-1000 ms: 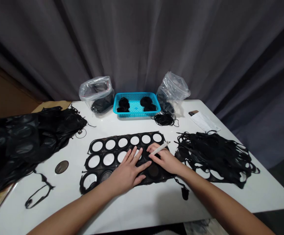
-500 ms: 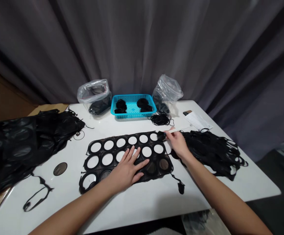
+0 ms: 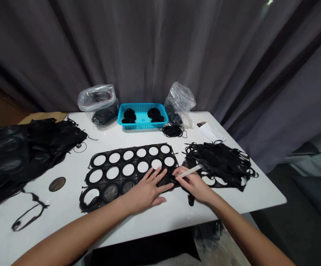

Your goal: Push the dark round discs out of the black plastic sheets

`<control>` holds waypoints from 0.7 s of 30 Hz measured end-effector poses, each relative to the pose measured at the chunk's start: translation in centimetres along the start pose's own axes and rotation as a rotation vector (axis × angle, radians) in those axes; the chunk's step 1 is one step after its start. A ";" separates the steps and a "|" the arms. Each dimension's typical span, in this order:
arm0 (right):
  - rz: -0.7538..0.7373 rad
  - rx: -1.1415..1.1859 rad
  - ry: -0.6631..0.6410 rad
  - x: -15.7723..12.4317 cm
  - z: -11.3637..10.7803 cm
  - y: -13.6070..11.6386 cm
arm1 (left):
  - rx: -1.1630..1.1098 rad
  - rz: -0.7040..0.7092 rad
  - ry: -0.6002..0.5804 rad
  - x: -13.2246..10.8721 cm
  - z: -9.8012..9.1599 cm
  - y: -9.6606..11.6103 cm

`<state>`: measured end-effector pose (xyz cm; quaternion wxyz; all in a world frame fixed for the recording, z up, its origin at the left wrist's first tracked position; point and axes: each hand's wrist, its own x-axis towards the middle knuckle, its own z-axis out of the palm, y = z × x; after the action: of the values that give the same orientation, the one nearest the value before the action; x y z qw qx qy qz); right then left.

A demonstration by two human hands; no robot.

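White tabletop point(image 3: 66, 159) — left hand point(image 3: 146, 192) open flat on black cutout sheet point(image 3: 120, 164), right hand point(image 3: 192, 184) pinching a pale stick point(image 3: 189, 171) — maybe chalk

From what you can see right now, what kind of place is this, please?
Probably a makeshift home workspace: a white table, a black sheet with cut-out circles, a turquoise basket of coiled black cord, and a grey curtain behind.

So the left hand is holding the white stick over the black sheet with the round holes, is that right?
Not quite: the white stick is in the right hand, not the left hand, as the head view shows. It is still held over the black sheet with the round holes.
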<state>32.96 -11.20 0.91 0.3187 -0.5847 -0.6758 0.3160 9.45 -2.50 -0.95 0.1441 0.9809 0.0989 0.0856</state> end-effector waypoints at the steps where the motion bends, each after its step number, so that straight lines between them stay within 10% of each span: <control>1: -0.017 0.013 -0.013 0.0 -0.1 0.0 | 0.003 -0.003 0.002 0.0 0.2 -0.1; 21: -0.093 -0.128 -0.036 -0.3 0.5 -0.8 | 0.007 -0.003 -0.048 0.0 -0.5 0.3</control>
<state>32.16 -11.66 1.22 0.2825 -0.5662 -0.7267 0.2674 9.42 -2.65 -0.38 0.1430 0.9830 0.0972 0.0613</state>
